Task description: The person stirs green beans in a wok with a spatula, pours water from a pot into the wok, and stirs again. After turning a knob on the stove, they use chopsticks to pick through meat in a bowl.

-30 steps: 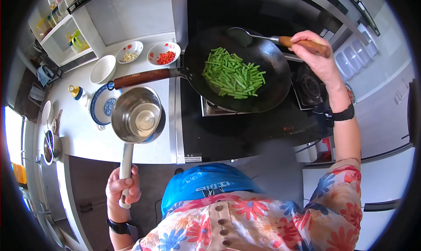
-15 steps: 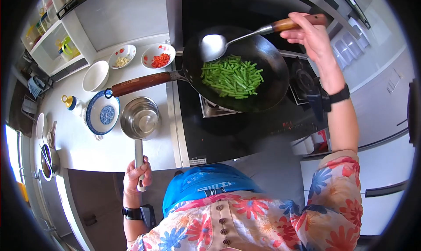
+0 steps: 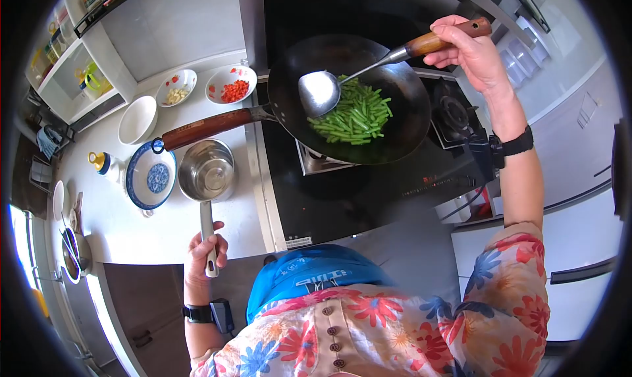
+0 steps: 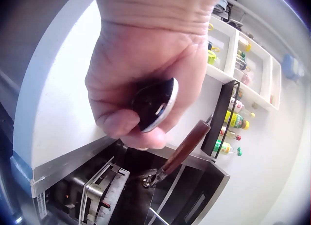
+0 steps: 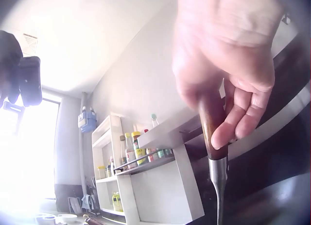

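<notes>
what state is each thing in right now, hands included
Saucepan, uncovered, open side up; contents unclear
Left hand, gripping the saucepan by its handle
Wok, uncovered; flame beneath not visible
Green beans, cut short, heaped in the wok
Spatula, head over part of the green beans; contact unclear
Right hand, gripping the spatula by its handle
Red pieces, chopped, in a bowl
White bowl, open side up
</notes>
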`<state>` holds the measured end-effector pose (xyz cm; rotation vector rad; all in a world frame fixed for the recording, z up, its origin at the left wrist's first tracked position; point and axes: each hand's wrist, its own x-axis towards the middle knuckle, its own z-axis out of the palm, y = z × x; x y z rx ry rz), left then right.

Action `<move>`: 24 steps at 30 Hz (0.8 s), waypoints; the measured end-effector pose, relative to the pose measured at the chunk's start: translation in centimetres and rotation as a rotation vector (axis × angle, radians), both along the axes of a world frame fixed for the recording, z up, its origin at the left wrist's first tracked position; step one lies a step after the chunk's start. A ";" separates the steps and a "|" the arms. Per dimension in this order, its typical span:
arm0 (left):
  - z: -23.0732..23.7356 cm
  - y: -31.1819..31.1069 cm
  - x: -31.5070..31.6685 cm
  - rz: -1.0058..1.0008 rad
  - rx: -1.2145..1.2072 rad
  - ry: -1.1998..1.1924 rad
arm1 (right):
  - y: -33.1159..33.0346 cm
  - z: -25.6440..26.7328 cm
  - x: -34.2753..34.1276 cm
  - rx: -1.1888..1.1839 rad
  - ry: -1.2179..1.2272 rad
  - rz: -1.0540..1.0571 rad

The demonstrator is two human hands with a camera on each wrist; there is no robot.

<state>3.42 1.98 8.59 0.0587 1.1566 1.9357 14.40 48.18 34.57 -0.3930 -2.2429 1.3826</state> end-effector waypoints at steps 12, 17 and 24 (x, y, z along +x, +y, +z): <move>1.2 -1.5 3.5 0.081 -0.040 0.088 | 1.3 -1.3 5.4 -0.015 0.054 -0.032; 1.4 -1.4 4.6 0.159 -0.125 0.087 | 3.0 -5.2 8.8 -0.204 0.074 -0.221; 2.2 -0.9 4.8 0.172 -0.182 0.129 | 4.0 2.3 10.1 0.057 0.118 -0.326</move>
